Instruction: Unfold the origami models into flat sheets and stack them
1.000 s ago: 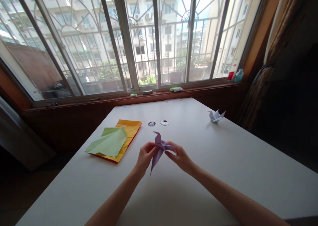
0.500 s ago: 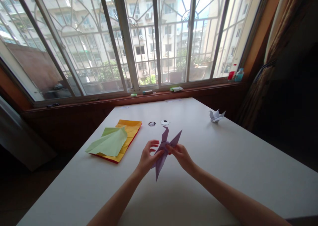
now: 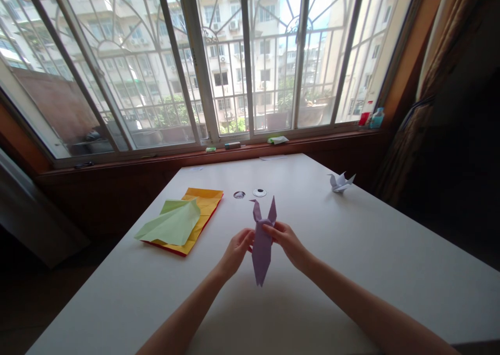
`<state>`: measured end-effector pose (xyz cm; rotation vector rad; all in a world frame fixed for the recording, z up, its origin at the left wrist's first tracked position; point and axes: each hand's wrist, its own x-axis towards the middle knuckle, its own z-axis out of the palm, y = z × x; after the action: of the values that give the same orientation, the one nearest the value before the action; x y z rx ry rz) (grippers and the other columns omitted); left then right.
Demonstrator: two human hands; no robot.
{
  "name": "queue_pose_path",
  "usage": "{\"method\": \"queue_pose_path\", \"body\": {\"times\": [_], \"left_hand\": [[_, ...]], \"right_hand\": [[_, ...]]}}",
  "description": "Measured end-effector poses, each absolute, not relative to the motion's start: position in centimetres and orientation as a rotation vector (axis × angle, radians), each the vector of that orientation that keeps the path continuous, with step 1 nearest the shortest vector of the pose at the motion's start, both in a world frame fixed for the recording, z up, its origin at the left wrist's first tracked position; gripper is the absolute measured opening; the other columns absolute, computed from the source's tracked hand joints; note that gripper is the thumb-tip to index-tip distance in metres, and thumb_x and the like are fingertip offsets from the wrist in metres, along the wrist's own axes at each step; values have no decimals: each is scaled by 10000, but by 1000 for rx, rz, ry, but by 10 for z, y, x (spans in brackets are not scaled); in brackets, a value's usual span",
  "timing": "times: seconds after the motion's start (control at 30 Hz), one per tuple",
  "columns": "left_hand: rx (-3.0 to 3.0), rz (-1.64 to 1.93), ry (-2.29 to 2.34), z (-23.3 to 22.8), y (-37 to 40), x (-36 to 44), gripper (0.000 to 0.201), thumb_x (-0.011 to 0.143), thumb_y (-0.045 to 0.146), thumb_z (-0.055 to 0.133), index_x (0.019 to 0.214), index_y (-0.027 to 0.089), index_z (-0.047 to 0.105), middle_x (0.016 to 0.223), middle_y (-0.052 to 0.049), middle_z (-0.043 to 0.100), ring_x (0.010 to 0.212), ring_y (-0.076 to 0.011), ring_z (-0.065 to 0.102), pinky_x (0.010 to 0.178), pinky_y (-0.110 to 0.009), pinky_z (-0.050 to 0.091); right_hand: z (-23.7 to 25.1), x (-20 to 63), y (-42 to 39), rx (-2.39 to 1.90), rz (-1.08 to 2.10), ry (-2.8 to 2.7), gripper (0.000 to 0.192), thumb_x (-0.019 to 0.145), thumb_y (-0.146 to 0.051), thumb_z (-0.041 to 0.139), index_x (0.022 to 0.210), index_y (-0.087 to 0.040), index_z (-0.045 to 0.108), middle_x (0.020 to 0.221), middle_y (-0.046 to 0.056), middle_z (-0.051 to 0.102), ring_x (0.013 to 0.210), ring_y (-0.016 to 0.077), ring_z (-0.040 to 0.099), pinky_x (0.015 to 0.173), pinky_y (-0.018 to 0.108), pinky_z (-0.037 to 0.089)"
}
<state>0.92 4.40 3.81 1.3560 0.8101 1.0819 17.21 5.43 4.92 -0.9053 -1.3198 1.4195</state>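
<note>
A purple origami crane (image 3: pixel 261 251) is held up above the white table, its bent head and pointed tail upward and its folded wings pointing down toward me. My right hand (image 3: pixel 288 240) pinches it near the base of the tail, thumb on the front face. At the crane's left edge, my left hand (image 3: pixel 237 250) has its fingers curled against the paper; the fingertips are partly hidden behind it.
Light green folded paper (image 3: pixel 174 225) lies over yellow and red sheets (image 3: pixel 207 204) on the left of the table (image 3: pixel 351 271). A white paper crane (image 3: pixel 341 182) stands at the right edge. Two round holes, one with a cap (image 3: pixel 259 192), are beyond my hands. Small items line the windowsill.
The purple crane has turned more upright, its wings brought together and pointing downward. My left thumb has left its front face, and the left fingers have closed in at its edge.
</note>
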Motion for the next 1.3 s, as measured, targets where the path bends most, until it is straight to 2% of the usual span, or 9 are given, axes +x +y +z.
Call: {"method": "queue_pose_path", "body": {"times": [0.13,0.27,0.4,0.63,0.93,1.17,1.3], "left_hand": [[1274,1208,840,47,48,4,318,775,401,593,990,166,599,951,-80,648,830,-183,599,671,-252,437],[1140,1215,718,57,46,0,253,755,270,615,984,161,616,973,-88,654,866,-178,592,750,-272,443],[1020,1216,627,61,44,-3,339,695,188,642,1034,179,629,986,-82,667,839,-171,599,726,-265,447],[987,1209,612,57,44,-2,158,677,256,699,785,147,666,718,-33,656,666,-118,582,631,-210,428],[943,1171,622,57,44,-2,127,708,248,650,795,155,648,707,-13,628,630,-99,535,586,-197,384],[974,1020,583,63,45,-10,79,659,213,576,640,142,604,630,-39,597,614,-136,530,573,-232,375],[1017,913,569,69,43,-15,134,663,227,526,601,129,595,626,-65,593,604,-143,525,587,-254,382]], "right_hand": [[53,172,49,-867,1657,-1404,382,630,-428,719,848,-121,655,733,32,623,676,147,567,656,286,421],[55,172,45,-840,1787,-1481,331,589,-363,751,779,-113,646,688,9,597,644,118,540,630,249,398],[55,172,44,-815,1868,-1594,297,553,-303,772,707,-97,624,642,2,578,608,111,521,604,245,386],[57,171,40,-794,1911,-1697,280,526,-246,773,684,-100,593,637,-12,560,614,104,509,607,240,385],[58,173,41,-785,1868,-1753,236,572,-239,732,674,-118,557,637,-24,529,609,94,493,606,234,389],[57,173,41,-715,1914,-1858,229,567,-224,728,684,-114,565,635,-27,534,596,84,484,586,219,379],[54,175,42,-686,1949,-1921,227,568,-220,727,678,-117,559,626,-36,526,583,76,472,560,205,368]]}}
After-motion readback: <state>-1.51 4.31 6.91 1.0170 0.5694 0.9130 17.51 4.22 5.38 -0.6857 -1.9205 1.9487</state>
